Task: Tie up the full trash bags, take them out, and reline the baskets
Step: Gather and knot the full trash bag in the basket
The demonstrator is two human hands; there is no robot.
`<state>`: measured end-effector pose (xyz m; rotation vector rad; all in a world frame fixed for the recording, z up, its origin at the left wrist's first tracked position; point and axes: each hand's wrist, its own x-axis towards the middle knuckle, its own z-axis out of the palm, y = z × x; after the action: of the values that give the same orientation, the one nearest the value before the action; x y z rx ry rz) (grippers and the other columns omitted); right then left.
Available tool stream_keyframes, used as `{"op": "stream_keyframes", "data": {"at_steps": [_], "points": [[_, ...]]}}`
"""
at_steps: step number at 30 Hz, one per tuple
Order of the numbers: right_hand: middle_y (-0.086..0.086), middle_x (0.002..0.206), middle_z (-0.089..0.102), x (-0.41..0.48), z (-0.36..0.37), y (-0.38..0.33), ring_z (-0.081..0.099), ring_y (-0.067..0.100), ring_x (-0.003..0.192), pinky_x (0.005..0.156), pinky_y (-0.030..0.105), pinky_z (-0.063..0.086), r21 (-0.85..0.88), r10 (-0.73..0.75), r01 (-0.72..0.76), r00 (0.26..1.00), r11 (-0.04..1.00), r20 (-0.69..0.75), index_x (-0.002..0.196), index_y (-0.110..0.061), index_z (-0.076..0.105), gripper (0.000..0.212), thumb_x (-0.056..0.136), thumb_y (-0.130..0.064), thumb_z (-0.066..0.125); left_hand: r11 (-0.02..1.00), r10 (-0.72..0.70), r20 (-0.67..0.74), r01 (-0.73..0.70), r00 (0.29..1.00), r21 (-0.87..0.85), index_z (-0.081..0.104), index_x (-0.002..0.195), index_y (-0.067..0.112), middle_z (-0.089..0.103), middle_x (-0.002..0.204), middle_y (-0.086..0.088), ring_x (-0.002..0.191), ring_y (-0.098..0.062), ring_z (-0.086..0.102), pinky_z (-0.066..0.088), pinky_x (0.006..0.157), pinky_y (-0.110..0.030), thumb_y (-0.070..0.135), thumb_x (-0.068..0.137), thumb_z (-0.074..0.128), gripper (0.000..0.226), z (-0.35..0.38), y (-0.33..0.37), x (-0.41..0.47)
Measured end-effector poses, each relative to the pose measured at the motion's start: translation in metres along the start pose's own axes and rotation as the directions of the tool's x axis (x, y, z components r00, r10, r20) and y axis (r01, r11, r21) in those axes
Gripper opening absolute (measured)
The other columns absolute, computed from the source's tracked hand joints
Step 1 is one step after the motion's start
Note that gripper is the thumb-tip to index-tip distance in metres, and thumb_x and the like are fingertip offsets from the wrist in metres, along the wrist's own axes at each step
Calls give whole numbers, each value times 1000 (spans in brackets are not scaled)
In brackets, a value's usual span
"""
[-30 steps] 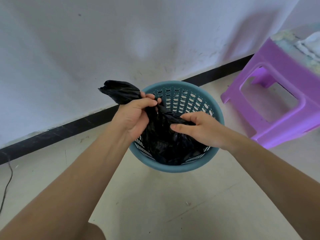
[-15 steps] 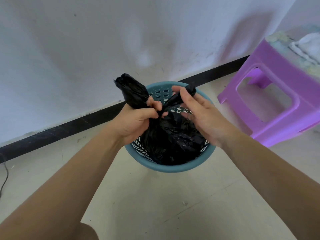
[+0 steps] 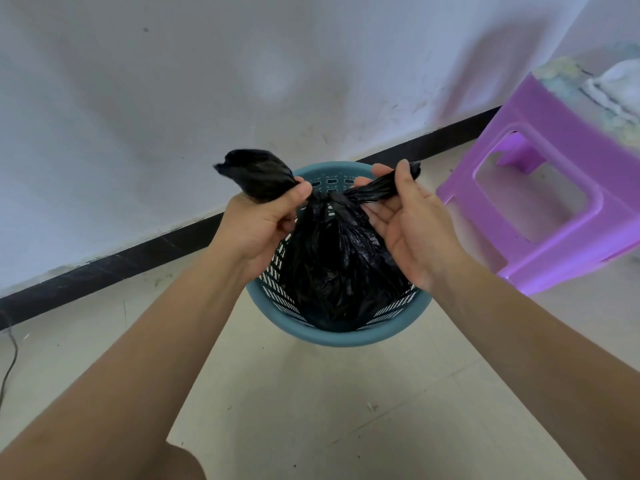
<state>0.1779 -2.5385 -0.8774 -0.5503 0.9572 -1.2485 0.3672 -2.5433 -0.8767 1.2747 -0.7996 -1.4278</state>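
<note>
Head view: bag point(image 3: 341, 268) sits in the basket point(image 3: 337, 338), neck gathered above its far rim. Left hand point(image 3: 263, 221) fists one end of the neck, right hand point(image 3: 410, 233) pinches the other between thumb and fingers, pulled apart to cinch the knot point(image 3: 323, 197), I'd say. Wall point(image 3: 173, 116) just behind basket, stool point(image 3: 554, 202) near its right; straight up from basket and toward me looks free for the lift.

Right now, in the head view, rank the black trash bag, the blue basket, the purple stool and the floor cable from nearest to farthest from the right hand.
1. black trash bag: its tail is pinched in the right hand.
2. blue basket: just below the hand.
3. purple stool: off to the right.
4. floor cable: far left edge.
</note>
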Motion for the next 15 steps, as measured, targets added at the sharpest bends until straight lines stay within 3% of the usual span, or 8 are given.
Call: {"op": "stream_keyframes", "data": {"at_steps": [3, 7, 11, 13, 15], "points": [[8, 98, 77, -1, 4, 7, 73, 16, 93, 86, 25, 56, -43, 8, -6, 999, 999, 46, 107, -12, 69, 36, 103, -41, 46, 965, -125, -14, 118, 992, -234, 64, 78, 11, 65, 73, 2, 50, -2, 45, 31, 38, -12, 21, 87, 70, 14, 2, 2, 3], [9, 90, 77, 1, 10, 10, 73, 19, 94, 92, 30, 55, -55, -13, 17, 997, 998, 73, 99, -16, 72, 35, 102, -43, 49, 900, -165, 123, 200, 979, -388, 67, 87, 18, 74, 99, -4, 52, -1, 61, 32, 33, -9, 35, 90, 61, 19, 7, 6, 1], [3, 76, 72, 4, 12, 14, 73, 18, 90, 95, 36, 55, -47, -32, 36, 996, 998, 84, 95, -16, 69, 34, 103, -43, 48, 933, -208, 106, 230, 972, -278, 69, 92, 19, 66, 72, 6, 48, -1, 54, 39, 38, -11, 35, 93, 61, 18, 10, 2, 3], [-1, 65, 62, 6, 9, 18, 70, 15, 76, 82, 32, 57, 2, -16, 16, 998, 1000, 65, 92, -15, 63, 32, 104, -39, 46, 940, -252, 47, 257, 966, -224, 67, 91, 16, 56, 61, 7, 41, -1, 44, 34, 36, -12, 31, 95, 60, 17, 9, -4, 5], [-5, 53, 47, 13, -2, 15, 56, 11, 55, 62, 25, 51, 11, 20, -19, 997, 1000, -81, 88, -15, 55, 27, 106, -33, 44, 935, -322, -34, 312, 946, -170, 63, 88, 14, 49, 55, 7, 36, -1, 35, 26, 33, -12, 27, 98, 56, 18, 4, -12, 8]]}}
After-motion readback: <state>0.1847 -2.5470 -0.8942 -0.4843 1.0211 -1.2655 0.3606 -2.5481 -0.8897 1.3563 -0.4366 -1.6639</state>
